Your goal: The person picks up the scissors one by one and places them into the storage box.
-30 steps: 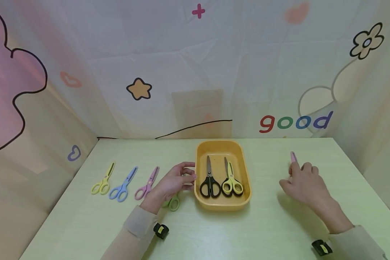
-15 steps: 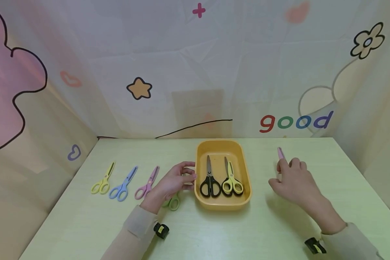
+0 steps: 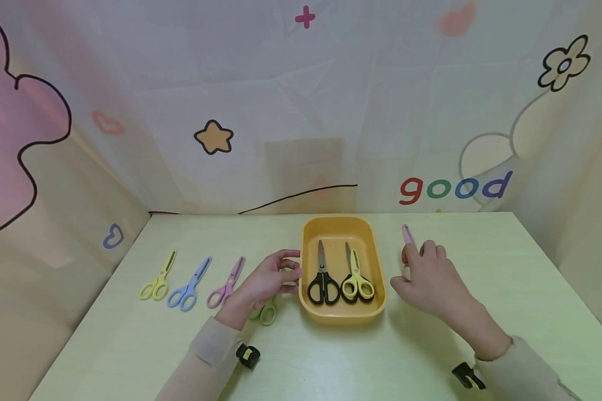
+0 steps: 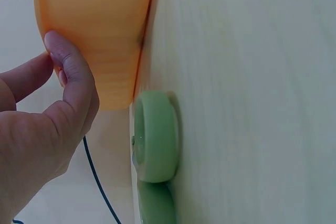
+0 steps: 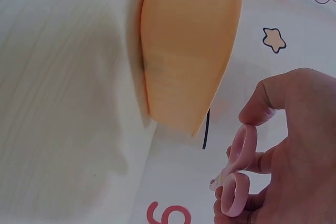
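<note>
My left hand [image 3: 271,280] touches the left rim of a yellow plastic tray [image 3: 342,320] with its fingertips. In the tray lie black-handled scissors [image 3: 323,288] and, beside them, yellow scissors [image 3: 353,278] resting on another black-handled pair [image 3: 348,253]. My right hand [image 3: 433,281] holds pink scissors [image 5: 239,153] above the table, just right of the tray. In the right wrist view their finger loops show between thumb and fingers; in the head view only the pink blade end sticks out past the fingers.
On the table's left side lie yellow scissors [image 3: 155,287], blue scissors [image 3: 185,292] and pink scissors [image 3: 224,291]. Green scissors [image 3: 268,314] are partly hidden under my left wrist. A patterned curtain [image 3: 261,72] borders the table at the back and sides.
My right hand has moved left with the pink scissors, closer to the tray. My left hand and the tray have stayed in place.
</note>
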Demonstrator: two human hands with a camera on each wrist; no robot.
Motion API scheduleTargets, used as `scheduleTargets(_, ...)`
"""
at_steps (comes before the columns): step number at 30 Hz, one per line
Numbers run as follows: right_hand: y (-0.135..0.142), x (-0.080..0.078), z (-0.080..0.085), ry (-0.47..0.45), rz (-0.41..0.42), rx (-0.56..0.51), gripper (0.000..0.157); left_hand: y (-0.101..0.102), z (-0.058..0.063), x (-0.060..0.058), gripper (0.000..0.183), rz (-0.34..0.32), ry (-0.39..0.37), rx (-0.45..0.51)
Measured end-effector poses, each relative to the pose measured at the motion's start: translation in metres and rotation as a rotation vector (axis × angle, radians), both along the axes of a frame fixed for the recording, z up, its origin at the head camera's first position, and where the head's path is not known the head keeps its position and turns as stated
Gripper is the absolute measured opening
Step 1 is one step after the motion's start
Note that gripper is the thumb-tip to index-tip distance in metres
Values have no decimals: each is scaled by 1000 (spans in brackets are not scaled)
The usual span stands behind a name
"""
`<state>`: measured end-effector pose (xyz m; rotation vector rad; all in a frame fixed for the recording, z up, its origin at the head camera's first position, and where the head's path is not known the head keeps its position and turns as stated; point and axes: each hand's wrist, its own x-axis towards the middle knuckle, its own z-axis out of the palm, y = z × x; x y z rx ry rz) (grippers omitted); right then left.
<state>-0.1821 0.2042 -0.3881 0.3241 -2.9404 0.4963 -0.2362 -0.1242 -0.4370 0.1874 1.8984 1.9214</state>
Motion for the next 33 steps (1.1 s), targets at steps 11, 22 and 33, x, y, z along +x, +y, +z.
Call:
scheduleTargets(11,-25,1,7,-20,65,-12,29,0,0,0,52,5,1,5)
scheduleTargets(22,-46,2,6,-9,106,-6,28,-1,0,0,52,3,-3,-3)
scheduleTargets(33,-69,2,5,34,177,30,25,-1,0,0,52,0,-3,-7)
